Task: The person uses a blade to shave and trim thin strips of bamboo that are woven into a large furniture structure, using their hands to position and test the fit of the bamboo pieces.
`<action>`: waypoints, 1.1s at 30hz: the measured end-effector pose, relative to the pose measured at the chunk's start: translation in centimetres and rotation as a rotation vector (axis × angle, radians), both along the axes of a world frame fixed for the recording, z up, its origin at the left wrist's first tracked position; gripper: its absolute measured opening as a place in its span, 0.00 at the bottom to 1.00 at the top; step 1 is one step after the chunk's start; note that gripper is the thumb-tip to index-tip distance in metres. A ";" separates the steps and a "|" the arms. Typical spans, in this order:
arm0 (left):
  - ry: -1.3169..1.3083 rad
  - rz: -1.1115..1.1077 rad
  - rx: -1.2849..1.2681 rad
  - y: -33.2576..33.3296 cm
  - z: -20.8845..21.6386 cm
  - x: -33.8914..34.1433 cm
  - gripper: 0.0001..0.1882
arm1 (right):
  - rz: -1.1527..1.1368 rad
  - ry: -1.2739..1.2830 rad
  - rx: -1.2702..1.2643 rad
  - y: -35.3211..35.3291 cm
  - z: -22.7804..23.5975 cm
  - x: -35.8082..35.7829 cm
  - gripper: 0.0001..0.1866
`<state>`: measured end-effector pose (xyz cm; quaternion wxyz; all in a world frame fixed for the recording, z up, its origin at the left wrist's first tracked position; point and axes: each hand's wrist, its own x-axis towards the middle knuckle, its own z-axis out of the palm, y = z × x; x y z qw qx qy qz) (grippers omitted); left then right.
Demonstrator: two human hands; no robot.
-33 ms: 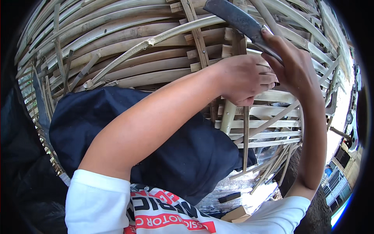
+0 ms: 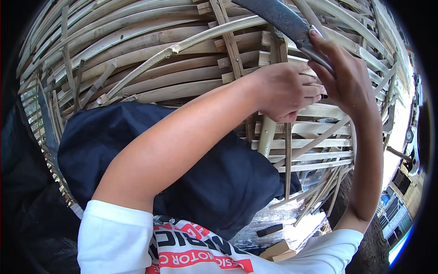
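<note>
My right hand (image 2: 349,77) grips a large knife (image 2: 285,23) with a broad, dark metal blade. The blade points up and left, above a lattice of split bamboo strips (image 2: 182,75). Just below and left of the knife, my left hand (image 2: 285,91) is closed with its fingers curled. What it grips, if anything, is hidden behind the fingers. A long pale bamboo strip (image 2: 173,49) runs from the left up to beneath the blade. Below my left hand an upright bamboo pole (image 2: 266,137) crosses the strips.
Dark cloth (image 2: 214,178) covers my lap, under my left forearm. Loose thin bamboo sticks (image 2: 319,192) lie at the lower right, beside shiny plastic sheeting (image 2: 255,219). A nailed wooden batten (image 2: 230,41) crosses the strips at the top. A vehicle (image 2: 413,132) stands at the far right.
The knife has shifted slightly, its blade reaching a little closer to the top edge. My left hand stays in almost the same place, still closed.
</note>
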<state>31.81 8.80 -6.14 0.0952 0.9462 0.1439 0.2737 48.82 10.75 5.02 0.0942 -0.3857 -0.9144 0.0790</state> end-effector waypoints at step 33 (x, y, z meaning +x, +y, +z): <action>0.054 0.003 -0.018 0.7 0.6 0.7 0.28 | -0.021 -0.184 -0.004 0.8 -0.7 1.1 0.28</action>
